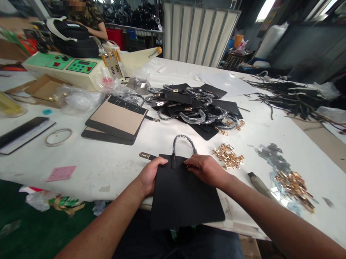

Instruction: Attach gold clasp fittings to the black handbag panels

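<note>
A black bag panel (184, 198) with a wrapped arched handle (184, 139) lies at the table's near edge and hangs over it. My left hand (149, 176) grips the panel's upper left corner, fingers curled over the edge. My right hand (207, 170) rests on the panel's top edge to the right of the handle, fingers pressed together on something small I cannot make out. A strap with a gold clasp (145, 155) pokes out from under the panel at the left.
Gold metal fittings (228, 155) lie just right of the handle, more (295, 185) further right beside a grey-handled tool (259, 185). A heap of black panels and wrapped handles (195, 107) sits beyond, with stacked panels (116, 121), a tape ring (58, 136), a machine (69, 68) and a seated person (83, 15) behind.
</note>
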Tool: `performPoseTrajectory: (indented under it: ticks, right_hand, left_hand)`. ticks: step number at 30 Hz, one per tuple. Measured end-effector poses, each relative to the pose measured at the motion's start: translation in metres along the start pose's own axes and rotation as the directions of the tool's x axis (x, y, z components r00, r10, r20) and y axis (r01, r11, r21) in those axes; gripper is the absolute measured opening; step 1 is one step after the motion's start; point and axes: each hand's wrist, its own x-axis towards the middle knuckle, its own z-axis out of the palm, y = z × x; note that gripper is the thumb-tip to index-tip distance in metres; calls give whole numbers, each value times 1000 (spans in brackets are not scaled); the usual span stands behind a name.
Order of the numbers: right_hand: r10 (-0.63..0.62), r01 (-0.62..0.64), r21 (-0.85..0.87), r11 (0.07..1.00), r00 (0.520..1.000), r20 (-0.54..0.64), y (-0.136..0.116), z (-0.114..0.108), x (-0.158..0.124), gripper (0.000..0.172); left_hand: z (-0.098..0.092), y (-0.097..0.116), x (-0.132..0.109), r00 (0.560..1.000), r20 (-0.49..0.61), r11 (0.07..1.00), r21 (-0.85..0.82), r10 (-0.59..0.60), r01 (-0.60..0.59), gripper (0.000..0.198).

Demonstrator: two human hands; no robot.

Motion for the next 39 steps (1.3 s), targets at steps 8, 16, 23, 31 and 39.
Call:
performPoseTrajectory:
  ticks: [8, 16, 23, 31, 39]
  right_hand:
    - [6, -4, 63, 998, 999, -34, -5, 3, -11, 24]
    - [86, -83, 59, 995, 995, -53, -8, 7, -5, 19]
    - [90, -90, 12, 996, 993, -73, -16, 14, -5, 12]
    - [110, -113, -36, 993, 991, -74, -26, 13, -6, 21]
    - [270, -296, -60, 953, 924, -271, -38, 30, 3, 9]
  left_hand:
    - [4, -4, -3, 996, -78, 999, 7, 33, -32, 37]
    - [5, -6, -2, 998, -59, 998, 51, 28, -25, 34]
    - [4, -5, -3, 996, -89, 999, 53, 15, -10, 32]
    - [8, -7, -5, 991, -116, 997, 36, 67, -64, 29]
    - [4, -8, -5, 981, -140, 990, 68, 133, -124, 27]
